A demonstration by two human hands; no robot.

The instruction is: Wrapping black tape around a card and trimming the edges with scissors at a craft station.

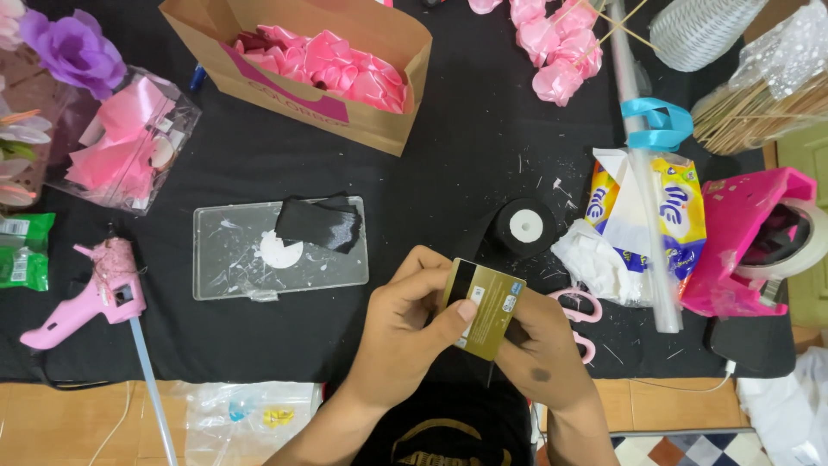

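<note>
Both my hands hold a gold plastic card (487, 304) with a dark stripe, upright over the front edge of the black cloth. My left hand (405, 324) grips its left side with the thumb pressed on its face. My right hand (543, 354) holds it from behind on the right. A black ribbon runs from the black ribbon roll (524, 227) down behind the card toward my hands. Pink-handled scissors (582, 315) lie just right of my right hand.
A clear plastic tray (250, 259) with black ribbon pieces (321, 223) lies left of my hands. A pink glue gun (95, 293) is at far left, a brown paper bag of pink petals (336, 65) at the back, a tissue pack (642, 224) and pink tape dispenser (750, 237) at right.
</note>
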